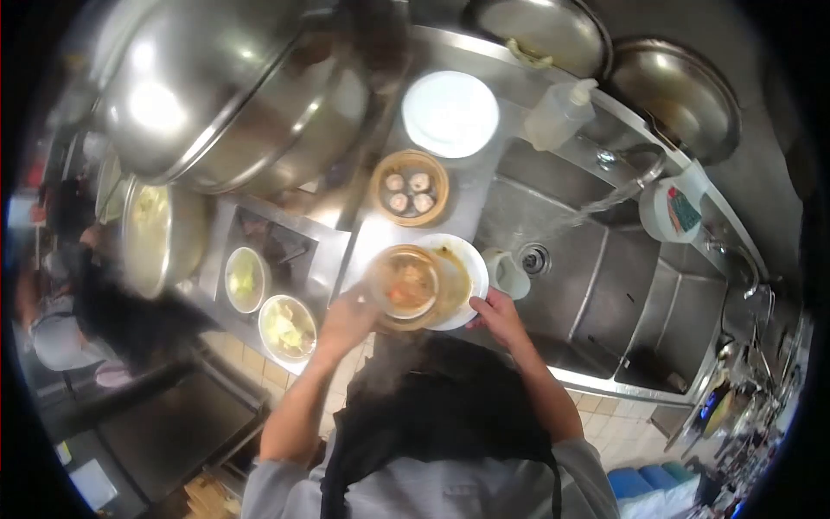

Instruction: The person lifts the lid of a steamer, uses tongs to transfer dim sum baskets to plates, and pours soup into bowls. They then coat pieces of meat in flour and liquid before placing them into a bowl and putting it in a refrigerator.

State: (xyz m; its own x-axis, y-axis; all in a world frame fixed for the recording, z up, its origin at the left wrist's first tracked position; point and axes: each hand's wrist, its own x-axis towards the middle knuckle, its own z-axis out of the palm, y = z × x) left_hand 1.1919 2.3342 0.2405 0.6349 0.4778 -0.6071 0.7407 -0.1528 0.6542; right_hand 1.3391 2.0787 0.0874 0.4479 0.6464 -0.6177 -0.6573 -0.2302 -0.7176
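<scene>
Forearms converge inward.
Left hand [346,320] clasps round brown bamboo basket [406,285] at 8 o'clock; right hand [497,316] grips round white plate [467,264] at 4.

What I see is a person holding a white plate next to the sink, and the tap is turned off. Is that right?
Not quite. The tap is on: the head view shows water streaming from it into the sink. The rest holds: the right hand grips the white plate beside the sink, and the left hand holds a round dish over it.
</scene>
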